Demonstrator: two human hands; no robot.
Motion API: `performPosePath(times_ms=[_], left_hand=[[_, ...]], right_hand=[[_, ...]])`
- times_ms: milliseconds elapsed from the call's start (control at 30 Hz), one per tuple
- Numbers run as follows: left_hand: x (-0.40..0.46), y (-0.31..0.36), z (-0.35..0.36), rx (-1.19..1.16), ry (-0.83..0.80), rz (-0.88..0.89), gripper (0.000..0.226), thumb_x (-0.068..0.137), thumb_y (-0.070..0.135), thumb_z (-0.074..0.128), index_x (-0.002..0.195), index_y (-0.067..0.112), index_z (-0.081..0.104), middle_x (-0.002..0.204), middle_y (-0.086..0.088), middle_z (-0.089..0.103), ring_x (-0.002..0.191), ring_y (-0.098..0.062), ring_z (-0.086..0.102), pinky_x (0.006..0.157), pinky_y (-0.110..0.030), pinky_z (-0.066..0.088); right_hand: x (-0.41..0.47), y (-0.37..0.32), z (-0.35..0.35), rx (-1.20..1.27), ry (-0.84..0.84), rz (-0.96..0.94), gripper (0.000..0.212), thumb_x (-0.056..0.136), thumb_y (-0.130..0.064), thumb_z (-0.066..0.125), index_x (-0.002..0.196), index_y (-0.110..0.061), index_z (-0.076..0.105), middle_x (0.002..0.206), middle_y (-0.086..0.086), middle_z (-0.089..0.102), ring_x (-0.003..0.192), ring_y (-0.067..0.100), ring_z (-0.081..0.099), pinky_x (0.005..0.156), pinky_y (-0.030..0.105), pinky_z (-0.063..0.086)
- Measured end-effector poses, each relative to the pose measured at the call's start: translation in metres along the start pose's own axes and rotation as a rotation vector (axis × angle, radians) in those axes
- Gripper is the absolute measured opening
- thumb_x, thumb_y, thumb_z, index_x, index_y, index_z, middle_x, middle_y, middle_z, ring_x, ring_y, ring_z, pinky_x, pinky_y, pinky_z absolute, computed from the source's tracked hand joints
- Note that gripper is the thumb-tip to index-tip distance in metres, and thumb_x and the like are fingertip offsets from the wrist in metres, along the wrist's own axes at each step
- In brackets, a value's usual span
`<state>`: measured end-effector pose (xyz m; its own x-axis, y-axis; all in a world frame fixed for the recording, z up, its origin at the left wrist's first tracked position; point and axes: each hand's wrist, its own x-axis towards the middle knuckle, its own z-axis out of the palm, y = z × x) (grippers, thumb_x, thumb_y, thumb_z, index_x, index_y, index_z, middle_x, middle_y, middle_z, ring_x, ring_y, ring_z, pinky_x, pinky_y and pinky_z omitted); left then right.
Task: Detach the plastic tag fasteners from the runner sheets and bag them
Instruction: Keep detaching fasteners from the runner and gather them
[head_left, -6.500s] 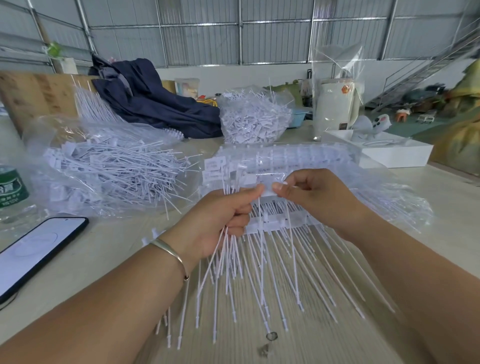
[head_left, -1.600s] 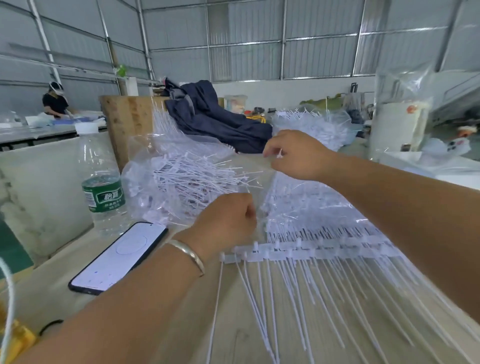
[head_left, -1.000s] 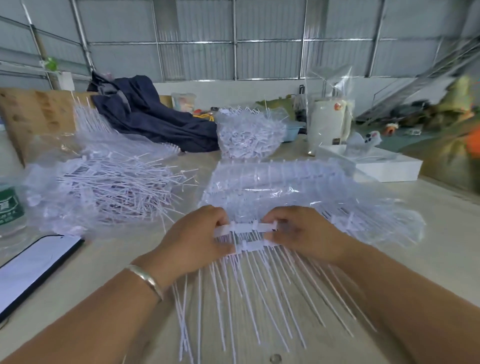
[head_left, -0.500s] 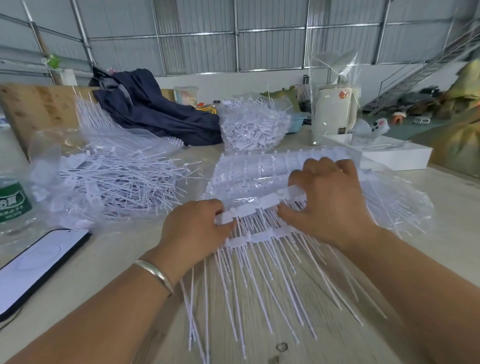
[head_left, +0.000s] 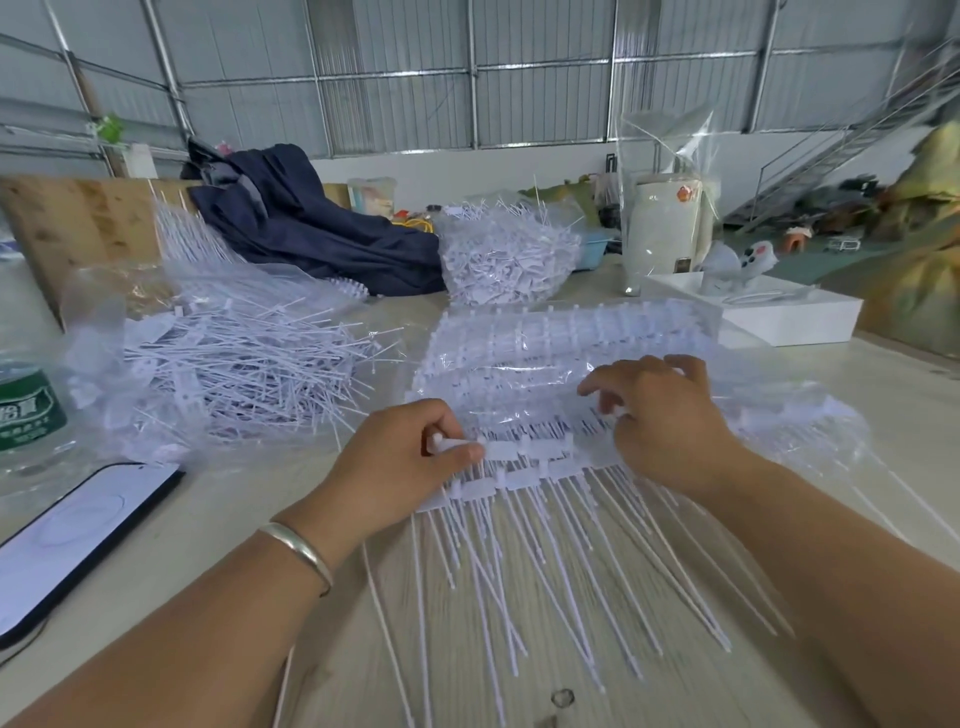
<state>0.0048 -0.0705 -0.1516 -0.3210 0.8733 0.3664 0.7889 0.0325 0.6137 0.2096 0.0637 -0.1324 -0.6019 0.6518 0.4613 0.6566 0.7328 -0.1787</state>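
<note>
While left hand pinched runner sheet end, right hand hovered loose, gripping nothing; best snapping fasteners near strip.

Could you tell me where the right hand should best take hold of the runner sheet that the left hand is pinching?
Probably on the flat tab strip of the runner sheet, from above, opposite the left hand; the thin tails fan toward the person and would likely flex.

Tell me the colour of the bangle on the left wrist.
Silver, plain metal bangle; the head view shows it clearly.
</note>
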Motion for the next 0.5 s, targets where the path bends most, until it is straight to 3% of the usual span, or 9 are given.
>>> performPosePath(times_ms=[100,167,233,267,500], left_hand=[[0.000,0.006,0.005,-0.031,-0.019,0.022,0.017,0.085,0.036,0.071,0.079,0.021,0.065,0.070,-0.002,0.062,0.053,-0.002,0.045,0.052,-0.016,0.034],[0.000,0.011,0.006,-0.106,-0.021,0.004,0.015,0.084,0.034,0.072,0.078,0.021,0.067,0.065,0.002,0.060,0.052,-0.002,0.045,0.053,-0.016,0.035],[0.001,0.014,0.005,-0.205,-0.046,-0.044,0.013,0.085,0.031,0.072,0.077,0.020,0.069,0.059,0.007,0.059,0.049,-0.004,0.049,0.053,-0.017,0.040],[0.001,0.014,0.004,-0.252,-0.063,-0.078,0.012,0.085,0.028,0.072,0.077,0.019,0.071,0.058,0.006,0.060,0.049,-0.006,0.051,0.053,-0.019,0.042],[0.000,0.012,-0.008,-0.292,-0.204,-0.237,0.007,0.085,0.020,0.070,0.079,0.018,0.073,0.056,-0.001,0.061,0.050,-0.009,0.053,0.055,-0.023,0.043]], right_hand=[[-0.006,-0.015,0.005,0.230,0.009,-0.137,0.039,0.085,-0.002,0.051,0.115,-0.020,0.067,0.087,-0.002,0.071,0.093,0.017,0.063,0.106,0.035,0.033],[-0.010,-0.025,0.012,0.348,-0.046,-0.200,0.022,0.094,-0.018,0.055,0.112,-0.021,0.067,0.079,-0.004,0.070,0.080,0.009,0.063,0.089,0.027,0.040],[-0.012,-0.032,0.020,0.415,-0.113,-0.221,0.015,0.097,-0.032,0.054,0.098,-0.023,0.065,0.068,-0.010,0.060,0.065,0.000,0.054,0.070,0.019,0.033],[-0.012,-0.033,0.023,0.431,-0.133,-0.210,0.015,0.097,-0.034,0.053,0.090,-0.024,0.062,0.064,-0.011,0.054,0.060,-0.001,0.050,0.067,0.020,0.029],[-0.009,-0.030,0.031,0.425,-0.106,-0.148,0.022,0.095,-0.033,0.058,0.076,-0.021,0.056,0.053,-0.010,0.044,0.053,0.005,0.044,0.074,0.026,0.026]])
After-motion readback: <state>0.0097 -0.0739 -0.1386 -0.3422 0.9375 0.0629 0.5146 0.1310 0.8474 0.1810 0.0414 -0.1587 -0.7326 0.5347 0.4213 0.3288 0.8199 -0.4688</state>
